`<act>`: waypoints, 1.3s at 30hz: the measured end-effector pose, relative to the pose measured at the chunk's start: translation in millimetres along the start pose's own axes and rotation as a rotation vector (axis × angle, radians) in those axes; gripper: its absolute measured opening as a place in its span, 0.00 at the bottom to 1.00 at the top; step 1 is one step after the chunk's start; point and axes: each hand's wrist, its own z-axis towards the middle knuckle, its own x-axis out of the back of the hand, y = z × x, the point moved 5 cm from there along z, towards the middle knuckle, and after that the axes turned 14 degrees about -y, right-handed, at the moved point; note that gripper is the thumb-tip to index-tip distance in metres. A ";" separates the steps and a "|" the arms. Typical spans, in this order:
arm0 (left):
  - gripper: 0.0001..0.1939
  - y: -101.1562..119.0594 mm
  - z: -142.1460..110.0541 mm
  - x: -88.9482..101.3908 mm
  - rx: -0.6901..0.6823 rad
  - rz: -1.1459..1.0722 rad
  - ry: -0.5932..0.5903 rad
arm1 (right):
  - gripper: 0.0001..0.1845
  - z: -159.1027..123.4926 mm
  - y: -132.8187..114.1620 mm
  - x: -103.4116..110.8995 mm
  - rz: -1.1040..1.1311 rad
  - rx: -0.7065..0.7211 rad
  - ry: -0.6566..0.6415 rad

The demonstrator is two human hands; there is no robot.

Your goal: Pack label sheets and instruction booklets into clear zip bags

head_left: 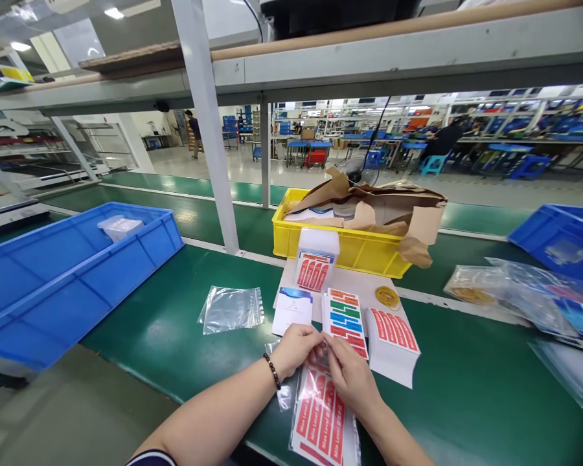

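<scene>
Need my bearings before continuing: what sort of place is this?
Probably a factory packing or assembly floor, judging by the long green workbench, the bagged label sheets and further workstations in the background.

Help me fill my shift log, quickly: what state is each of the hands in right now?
Left hand: closed, pinching the top end of the clear bag of red labels.
Right hand: closed, holding the same end.

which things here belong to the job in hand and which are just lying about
Likely part of the job:
- clear bag with red labels, at the left hand and right hand
- multicoloured label sheets
- flat clear bag

Probably just lying about:
- yellow roll
- turquoise stool
- cardboard overhead
</scene>
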 end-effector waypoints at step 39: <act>0.13 14.4 -13.2 7.1 -0.108 0.402 0.000 | 0.10 0.2 -3.0 26.6 -0.251 -0.071 0.227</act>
